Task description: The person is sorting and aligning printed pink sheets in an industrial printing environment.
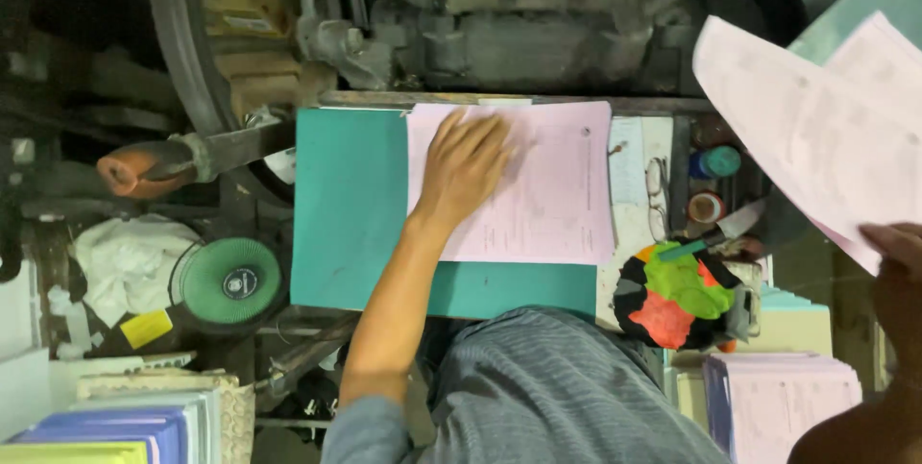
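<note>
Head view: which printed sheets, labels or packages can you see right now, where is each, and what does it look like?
Pink printed sheet: on the teal board, under the left hand.
Pink sheets: upper right, raised by the right hand.
Pink stack: lower right, rectangular.
Green disc: left, round dark label at its centre.
Yellow tag: lower left, small.

Cut off by the right edge: right hand and part of its pink sheets. Print on the pink paper stack too small to tell. Stacked books cropped at bottom.
</note>
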